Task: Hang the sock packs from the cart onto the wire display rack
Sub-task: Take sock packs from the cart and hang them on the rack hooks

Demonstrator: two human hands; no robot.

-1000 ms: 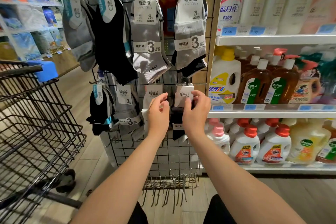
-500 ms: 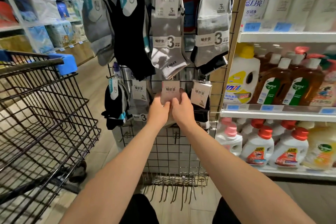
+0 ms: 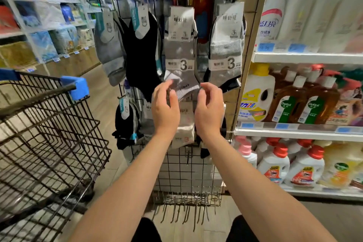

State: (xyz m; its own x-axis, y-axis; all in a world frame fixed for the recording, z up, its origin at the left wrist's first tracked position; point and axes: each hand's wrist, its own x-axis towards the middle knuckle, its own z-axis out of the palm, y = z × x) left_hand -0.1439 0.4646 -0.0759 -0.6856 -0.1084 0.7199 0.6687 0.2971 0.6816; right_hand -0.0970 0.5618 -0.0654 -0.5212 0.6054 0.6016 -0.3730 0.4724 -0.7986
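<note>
Head view, left to right: your wire cart (image 3: pixel 49 133) fills the lower left of the frame, and its basket looks bare of sock packs as far as the mesh shows. Right of it, at centre frame, stands the wire display rack (image 3: pixel 188 169). Four sock packs hang along its top row: a grey one (image 3: pixel 110 45), a black one (image 3: pixel 142 51), and two grey-and-white ones marked 3 (image 3: pixel 181 51) (image 3: pixel 225 49). The lower row holds at least four more, partly hidden: a dark pack (image 3: pixel 125 124) at the left, one mostly behind your left hand (image 3: pixel 166 112), a pale pack (image 3: pixel 184 124) between your wrists, and a dark one behind your right hand (image 3: pixel 209 112).

Both hands hover in front of the rack, fingers spread and curled, gripping nothing; the pale pack hangs just behind them.

The risk, as I judge it: that pale pack may not be fully seated on its hook, and your fingers sit close to the toe of the pack above, so a careless pull-back could snag it and tip either pack to the floor. At the right of the frame are shelves of detergent bottles (image 3: pixel 275 163).
</note>
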